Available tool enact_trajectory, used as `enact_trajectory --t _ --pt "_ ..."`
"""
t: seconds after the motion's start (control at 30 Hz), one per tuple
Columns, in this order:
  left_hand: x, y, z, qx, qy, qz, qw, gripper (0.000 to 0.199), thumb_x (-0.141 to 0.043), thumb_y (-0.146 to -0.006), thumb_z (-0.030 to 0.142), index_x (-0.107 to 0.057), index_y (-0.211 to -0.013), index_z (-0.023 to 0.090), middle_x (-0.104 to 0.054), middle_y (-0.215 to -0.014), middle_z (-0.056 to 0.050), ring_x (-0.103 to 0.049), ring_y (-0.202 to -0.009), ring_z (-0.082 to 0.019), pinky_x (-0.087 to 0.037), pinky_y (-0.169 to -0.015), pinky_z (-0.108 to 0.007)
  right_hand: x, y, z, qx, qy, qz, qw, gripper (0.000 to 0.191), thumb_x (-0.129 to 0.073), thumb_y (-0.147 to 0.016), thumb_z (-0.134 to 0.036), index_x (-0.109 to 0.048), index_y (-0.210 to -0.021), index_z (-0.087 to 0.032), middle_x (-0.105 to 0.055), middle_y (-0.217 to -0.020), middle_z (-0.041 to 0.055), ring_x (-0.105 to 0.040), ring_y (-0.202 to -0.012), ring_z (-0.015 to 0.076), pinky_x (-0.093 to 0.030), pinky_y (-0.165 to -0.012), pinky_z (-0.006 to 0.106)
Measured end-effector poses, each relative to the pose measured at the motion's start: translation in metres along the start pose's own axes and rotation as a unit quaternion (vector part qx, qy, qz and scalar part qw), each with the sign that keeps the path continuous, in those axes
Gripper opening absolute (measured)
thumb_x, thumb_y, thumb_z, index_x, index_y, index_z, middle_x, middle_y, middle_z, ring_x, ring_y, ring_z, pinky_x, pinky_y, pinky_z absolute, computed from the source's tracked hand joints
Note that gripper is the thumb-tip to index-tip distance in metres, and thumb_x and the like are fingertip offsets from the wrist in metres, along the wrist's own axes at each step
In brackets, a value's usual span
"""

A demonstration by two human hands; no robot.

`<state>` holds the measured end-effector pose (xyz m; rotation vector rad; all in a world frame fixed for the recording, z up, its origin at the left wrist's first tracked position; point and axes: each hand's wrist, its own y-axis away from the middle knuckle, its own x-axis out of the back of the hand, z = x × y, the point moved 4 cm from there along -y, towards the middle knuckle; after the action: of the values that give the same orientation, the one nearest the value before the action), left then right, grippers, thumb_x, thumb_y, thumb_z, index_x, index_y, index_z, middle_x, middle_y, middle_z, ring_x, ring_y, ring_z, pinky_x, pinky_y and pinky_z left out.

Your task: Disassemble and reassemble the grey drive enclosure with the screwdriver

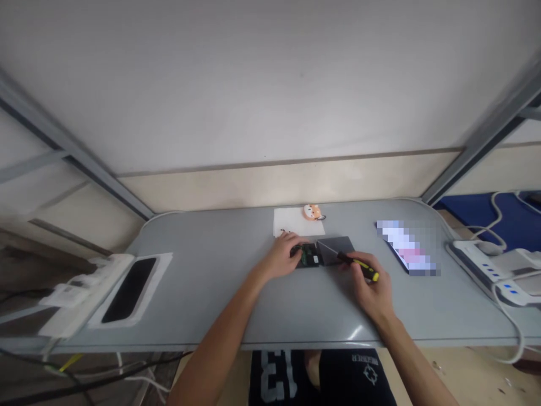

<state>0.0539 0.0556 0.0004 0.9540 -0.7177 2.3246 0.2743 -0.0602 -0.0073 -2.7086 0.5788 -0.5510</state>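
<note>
My right hand [373, 289] is closed around a black-and-yellow screwdriver [359, 267]. Its thin shaft points up and left over a flat dark grey panel [332, 251]. Left of that panel, and close against it, lies an opened black electronic device [313, 259] with a green circuit board showing inside. My left hand [284, 256] grips the device's left side, its fingers curled over the edge and covering part of the board. Whether the screwdriver tip touches anything is hard to make out.
Behind the device lies a white paper sheet [291, 219] with small dark bits and an orange-and-white animal-face trinket [311, 212]. A lit phone [406, 249] is at right, near a white power strip [486, 270]. At left are a dark phone [129, 290] and another power strip [88, 296].
</note>
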Motion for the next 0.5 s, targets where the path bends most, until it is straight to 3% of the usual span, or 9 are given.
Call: enact_trajectory --t 0.1,0.17,0.37,0.5 --pt "0.001 0.000 -0.001 0.002 -0.004 -0.021 1.000 0.047 -0.048 -0.085 0.001 -0.066 -0.121 0.025 -0.068 -0.118 -0.005 -0.059 -0.115 -0.023 -0.041 -0.113 -0.046 0.003 -0.013 -0.011 -0.002 -0.016 0.044 0.999 0.033 -0.051 -0.100 -0.042 -0.069 -0.084 -0.020 -0.068 -0.069 0.0029 -0.063 -0.064 0.0178 -0.049 -0.063 0.031" --pt "0.002 0.000 -0.003 0.004 -0.001 -0.027 1.000 0.051 -0.047 -0.080 -0.002 -0.067 -0.119 0.024 -0.067 -0.117 -0.005 -0.058 -0.115 -0.023 -0.043 -0.111 -0.045 -0.005 -0.033 -0.026 0.032 -0.013 0.020 0.999 0.040 -0.050 -0.100 -0.044 -0.064 -0.070 -0.020 -0.065 -0.070 0.0036 -0.062 -0.067 0.0180 -0.048 -0.064 0.031" --pt "0.003 -0.001 -0.009 0.010 0.008 -0.003 1.000 0.047 -0.049 -0.073 -0.003 -0.066 -0.108 0.022 -0.068 -0.110 -0.004 -0.060 -0.108 -0.023 -0.044 -0.108 -0.046 -0.048 -0.103 -0.060 0.043 -0.075 0.043 0.995 0.040 -0.053 -0.098 -0.051 -0.047 -0.070 -0.023 -0.040 -0.056 -0.0054 -0.042 -0.050 0.0120 -0.036 -0.050 0.026" --pt "0.005 -0.003 -0.005 0.004 0.026 0.012 1.000 0.041 -0.050 -0.072 -0.002 -0.066 -0.103 0.021 -0.069 -0.107 -0.004 -0.060 -0.105 -0.023 -0.046 -0.105 -0.043 -0.072 -0.109 -0.050 0.051 -0.043 0.003 0.998 0.038 -0.048 -0.100 -0.051 -0.050 -0.075 -0.023 -0.044 -0.057 -0.0048 -0.043 -0.051 0.0124 -0.035 -0.052 0.026"
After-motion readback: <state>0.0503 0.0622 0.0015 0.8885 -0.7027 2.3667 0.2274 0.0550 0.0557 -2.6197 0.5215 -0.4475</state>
